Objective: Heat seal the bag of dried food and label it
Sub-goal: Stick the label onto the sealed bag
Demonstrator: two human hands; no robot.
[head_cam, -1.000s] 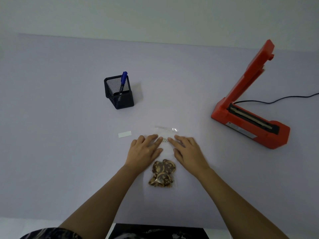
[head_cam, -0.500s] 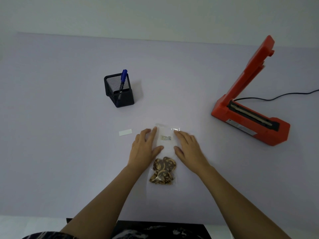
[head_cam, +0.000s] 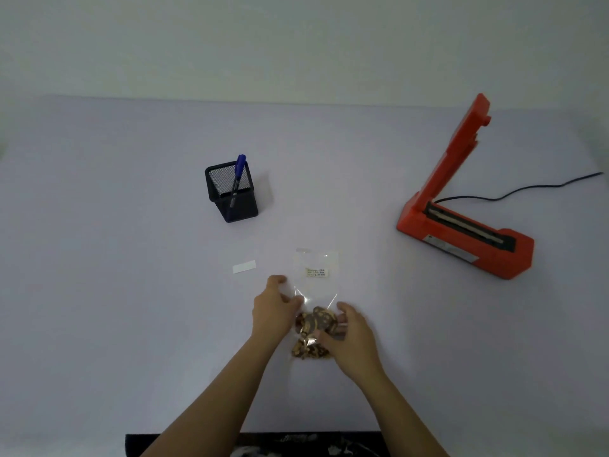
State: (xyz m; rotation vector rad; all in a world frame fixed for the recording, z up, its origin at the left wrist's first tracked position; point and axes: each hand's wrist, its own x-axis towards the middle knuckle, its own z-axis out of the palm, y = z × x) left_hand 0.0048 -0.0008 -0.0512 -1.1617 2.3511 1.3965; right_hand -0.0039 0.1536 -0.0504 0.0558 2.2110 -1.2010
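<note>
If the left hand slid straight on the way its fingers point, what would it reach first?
Likely nothing close: the left hand points up-table, passing between the small white label strip and the clear plastic bag; bare table beyond, though the line is uncertain.

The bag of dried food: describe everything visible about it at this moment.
The bag of dried food is a clear, glossy plastic pouch lying on the pale table, its mouth end pointing away from the person. Brown dried pieces sit bunched in its near half; the far half looks flat and empty, carrying a small pale printed sticker too blurred to read. The left hand grips its left edge, and the right hand holds the filled part from the right.
</note>
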